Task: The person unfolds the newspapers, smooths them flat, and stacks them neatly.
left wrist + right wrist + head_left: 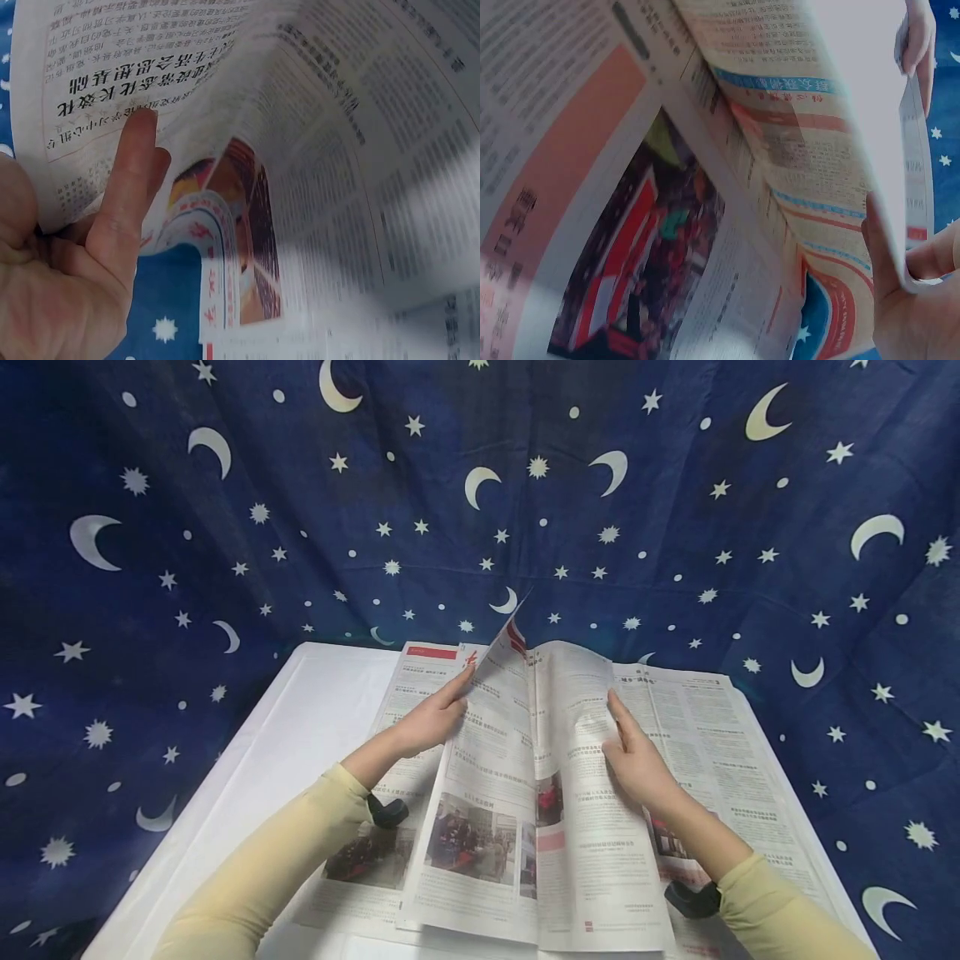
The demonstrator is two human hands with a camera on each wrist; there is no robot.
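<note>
A partly folded newspaper (487, 760) stands with its pages raised in the middle of the table, pictures and columns of print showing. On its left side my left hand (438, 714) holds the page edge, the index finger (131, 161) lying extended along the paper. My right hand (637, 764) grips the opposite edge of the curved right-hand page (581, 852). The right wrist view shows that page edge between the thumb and fingers of my right hand (911, 307). Between the raised sheets an inner page with a large crowd photo (645, 247) is visible.
More newspaper sheets lie flat underneath, to the left (367, 877) and right (720, 752). They rest on a white table (300, 718). A dark blue cloth (442, 435) with moons and stars hangs behind. Black straps (690, 900) sit at both wrists.
</note>
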